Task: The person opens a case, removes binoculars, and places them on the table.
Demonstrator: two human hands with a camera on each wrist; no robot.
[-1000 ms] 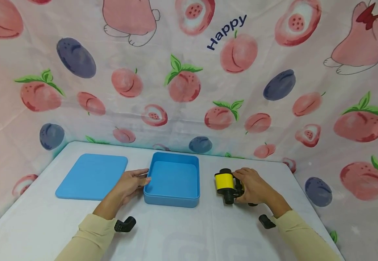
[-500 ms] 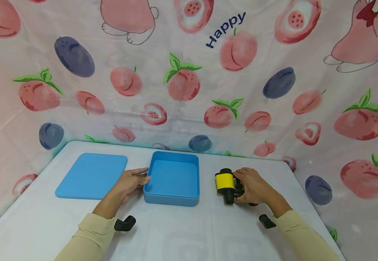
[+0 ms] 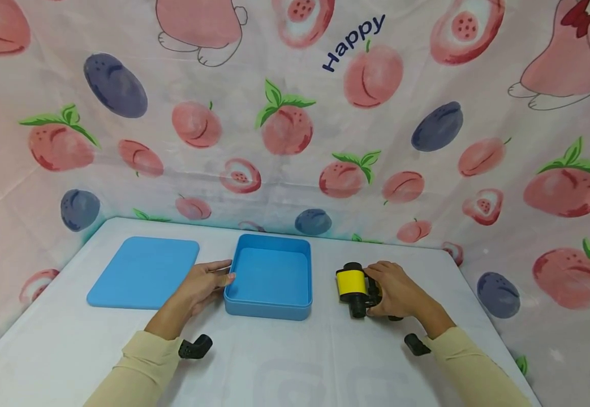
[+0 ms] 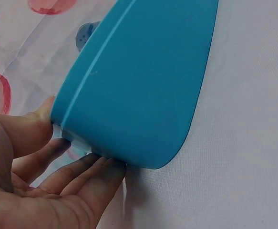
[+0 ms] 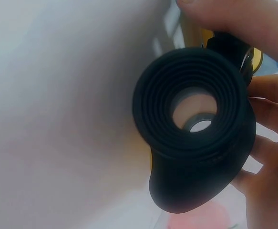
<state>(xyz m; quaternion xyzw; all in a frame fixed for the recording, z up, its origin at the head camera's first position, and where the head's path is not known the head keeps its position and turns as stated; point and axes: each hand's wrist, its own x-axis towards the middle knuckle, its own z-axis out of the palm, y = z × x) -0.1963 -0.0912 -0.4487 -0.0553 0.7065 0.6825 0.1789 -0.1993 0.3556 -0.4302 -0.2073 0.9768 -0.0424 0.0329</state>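
Note:
A shallow blue box (image 3: 269,312), without its lid, stands mid-table with nothing inside. My left hand (image 3: 200,291) is at its left wall, the thumb over the rim and the other fingers against the outside; the left wrist view shows these fingertips (image 4: 111,167) at the wall's lower part. To the right, a pair of black and yellow binoculars (image 3: 351,282) lies on the table. My right hand (image 3: 396,289) grips its right barrel, which the hand mostly covers. In the right wrist view a black eyepiece (image 5: 148,105) faces the camera, with fingers (image 5: 267,114) behind the barrel.
A flat blue lid (image 3: 144,274) lies left of the box, partly behind the left forearm. White cloth covers the table (image 3: 274,362). A fruit-print curtain (image 3: 295,203) hangs along the back and sides. Black wrist devices (image 3: 195,347) stick out from both sleeves.

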